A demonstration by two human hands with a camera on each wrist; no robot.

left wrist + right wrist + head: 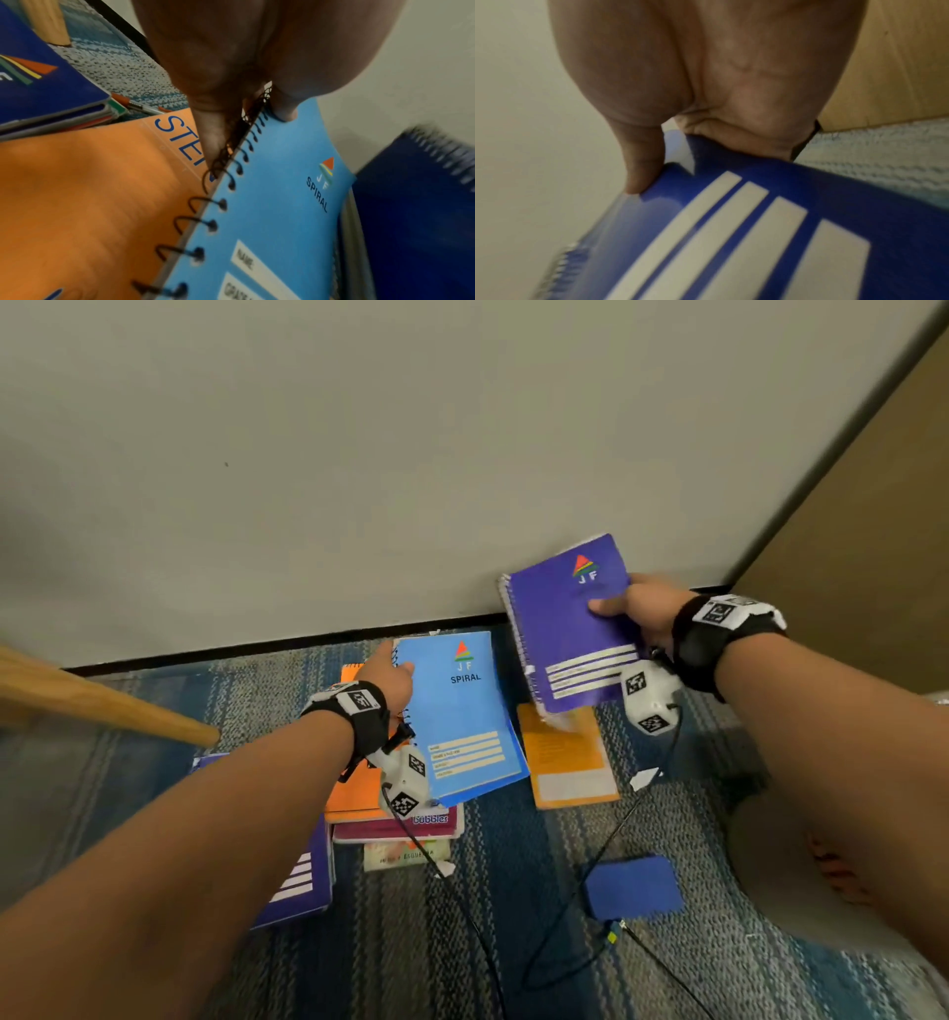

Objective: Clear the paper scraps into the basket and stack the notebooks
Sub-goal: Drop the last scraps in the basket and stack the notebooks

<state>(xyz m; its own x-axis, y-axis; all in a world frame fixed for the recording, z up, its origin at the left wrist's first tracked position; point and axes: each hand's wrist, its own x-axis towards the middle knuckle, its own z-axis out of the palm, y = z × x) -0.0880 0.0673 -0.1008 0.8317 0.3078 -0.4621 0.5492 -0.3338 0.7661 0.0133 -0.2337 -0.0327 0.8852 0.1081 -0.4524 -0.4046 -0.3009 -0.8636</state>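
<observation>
My left hand (393,667) pinches the spiral edge of a light blue notebook (462,716), tilted over a pile with an orange notebook (354,793) and a pink one (400,829). In the left wrist view the thumb and fingers (213,130) clamp the light blue notebook (272,203) at its wire binding, above the orange notebook (90,192). My right hand (634,608) holds a purple spiral notebook (570,629) in the air near the wall; its thumb lies on the cover. The right wrist view shows the purple notebook (770,233) gripped at its edge. A white paper scrap (644,779) lies on the carpet.
Another orange notebook (570,762) lies flat on the carpet under the purple one. A dark purple notebook (303,886) lies under my left forearm. A blue pad (634,886) and black cables (565,942) lie in front. A wooden leg (102,701) stands left. The wall (359,480) is close behind.
</observation>
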